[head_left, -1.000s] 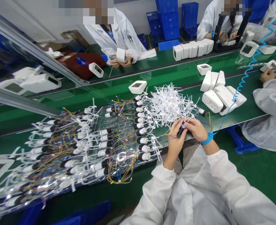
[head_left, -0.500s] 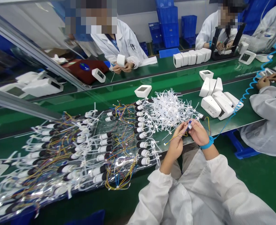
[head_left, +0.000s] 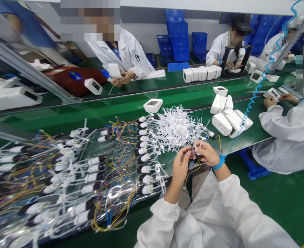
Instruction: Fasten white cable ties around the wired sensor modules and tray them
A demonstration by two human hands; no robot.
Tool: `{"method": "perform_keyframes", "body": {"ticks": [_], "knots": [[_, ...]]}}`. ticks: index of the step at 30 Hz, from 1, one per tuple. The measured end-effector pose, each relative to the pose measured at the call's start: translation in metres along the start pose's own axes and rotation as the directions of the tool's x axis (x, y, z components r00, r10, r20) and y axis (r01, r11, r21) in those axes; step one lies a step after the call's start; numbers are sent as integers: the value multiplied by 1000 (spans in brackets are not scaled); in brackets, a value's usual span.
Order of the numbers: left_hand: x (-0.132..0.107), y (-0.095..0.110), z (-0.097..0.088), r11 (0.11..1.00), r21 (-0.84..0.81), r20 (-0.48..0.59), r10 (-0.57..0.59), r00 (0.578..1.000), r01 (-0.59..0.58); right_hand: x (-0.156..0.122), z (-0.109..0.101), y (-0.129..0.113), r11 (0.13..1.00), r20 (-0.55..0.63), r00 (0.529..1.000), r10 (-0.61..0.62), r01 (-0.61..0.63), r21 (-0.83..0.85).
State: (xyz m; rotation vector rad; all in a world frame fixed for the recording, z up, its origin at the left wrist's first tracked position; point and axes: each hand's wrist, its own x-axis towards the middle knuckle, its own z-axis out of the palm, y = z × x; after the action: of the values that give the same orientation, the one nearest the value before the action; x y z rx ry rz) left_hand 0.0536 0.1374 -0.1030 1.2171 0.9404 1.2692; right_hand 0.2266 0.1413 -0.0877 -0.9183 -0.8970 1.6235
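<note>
My right hand [head_left: 206,153] is closed on a mini pump [head_left: 198,156]; its black end shows below the fingers, and the rest is mostly hidden. Thin coloured wires [head_left: 189,174] hang from it over my lap. Close beside it, my left hand [head_left: 182,163] pinches the wires near the pump. Just beyond my fingers lies a heap of white plastic tubes [head_left: 176,125] with small fittings. Another pump [head_left: 212,135] with yellow wires lies at the right end of the heap, by a small blue part [head_left: 207,137].
Rows of wired pumps [head_left: 144,179] lie on clear plastic to the left. White device housings [head_left: 222,124] stand right of the heap, and another housing [head_left: 153,105] lies behind it. A coiled blue cord [head_left: 252,100] runs to my blue wristband [head_left: 218,162]. Co-workers sit opposite and at right.
My hands have come down nearer my lap and closer together. The small blue part from between my fingers now shows beyond my right hand. The view has shifted right.
</note>
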Motion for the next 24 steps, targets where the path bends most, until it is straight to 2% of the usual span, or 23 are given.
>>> {"method": "perform_keyframes", "body": {"ticks": [5, 11, 18, 24], "knots": [[1, 3, 0, 1000, 11, -70, 18, 997, -17, 4, -2, 9, 982, 15, 999, 38, -35, -184], [0, 5, -1, 998, 49, -126, 53, 991, -47, 3, 7, 6, 955, -6, 1000, -28, 25, -296], [1, 7, 0, 992, -71, -176, -116, 978, 105, -2, 14, 2, 942, -84, 992, -93, 60, -329], [7, 6, 0, 968, -179, -148, -201, 968, 174, -6, 13, 6, 944, -126, 985, -121, 75, -321]]}}
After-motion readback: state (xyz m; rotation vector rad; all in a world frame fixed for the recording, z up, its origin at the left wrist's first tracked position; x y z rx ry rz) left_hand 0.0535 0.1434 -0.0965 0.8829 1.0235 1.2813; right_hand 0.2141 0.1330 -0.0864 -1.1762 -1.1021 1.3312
